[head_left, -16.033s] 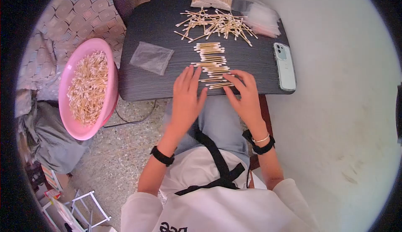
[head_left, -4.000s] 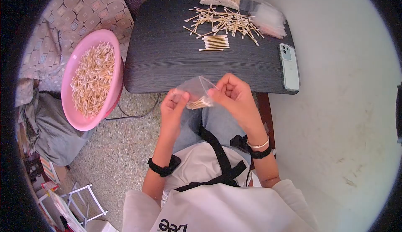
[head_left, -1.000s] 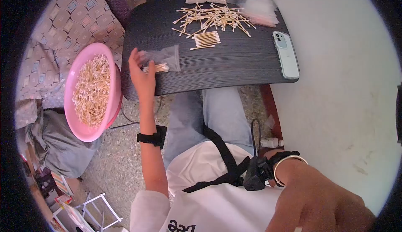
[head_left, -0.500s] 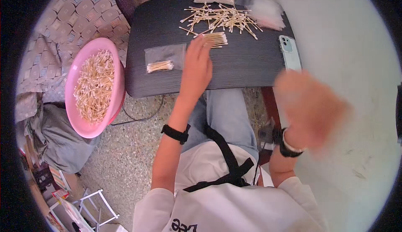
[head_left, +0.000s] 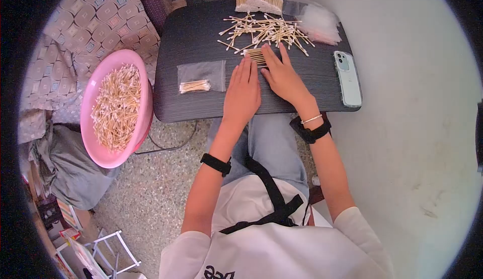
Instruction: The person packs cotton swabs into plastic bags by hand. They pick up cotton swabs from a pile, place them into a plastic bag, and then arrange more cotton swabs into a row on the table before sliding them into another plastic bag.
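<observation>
Both hands lie flat on the dark table, fingers spread. My left hand and my right hand touch a small aligned row of cotton swabs with their fingertips. Just beyond lies a loose scatter of cotton swabs. To the left of my left hand rests a clear plastic bag with a small bundle of swabs at its near end. Neither hand grips anything.
A pink basin full of cotton swabs stands left of the table. A phone lies at the table's right edge. Swab bundles and clear bags sit at the far edge. A white wall is on the right.
The filled bag was set down on the table's left side and released. My right hand came up from beside my body, and both hands now rest at the aligned swabs.
</observation>
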Motion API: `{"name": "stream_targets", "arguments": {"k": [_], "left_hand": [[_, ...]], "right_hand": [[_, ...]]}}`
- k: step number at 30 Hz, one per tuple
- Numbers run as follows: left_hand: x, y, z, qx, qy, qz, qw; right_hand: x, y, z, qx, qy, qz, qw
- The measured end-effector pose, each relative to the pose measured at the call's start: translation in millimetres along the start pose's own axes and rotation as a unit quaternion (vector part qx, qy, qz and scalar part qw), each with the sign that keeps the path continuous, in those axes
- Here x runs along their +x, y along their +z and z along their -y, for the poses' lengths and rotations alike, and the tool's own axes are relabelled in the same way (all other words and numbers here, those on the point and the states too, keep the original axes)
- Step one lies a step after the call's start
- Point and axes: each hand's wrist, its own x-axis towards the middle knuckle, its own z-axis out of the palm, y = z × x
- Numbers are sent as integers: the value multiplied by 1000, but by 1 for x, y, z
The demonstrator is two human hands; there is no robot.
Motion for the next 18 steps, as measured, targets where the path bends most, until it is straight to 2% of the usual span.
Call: {"name": "stream_targets", "arguments": {"k": [14,18], "left_hand": [[0,-1,0,32,-4,-8,999],[-1,0,0,72,3,15,997]], "right_hand": [[-22,-7,20,-2,-7,-21,1000],[-29,-12,28,36,24,-11,999]]}}
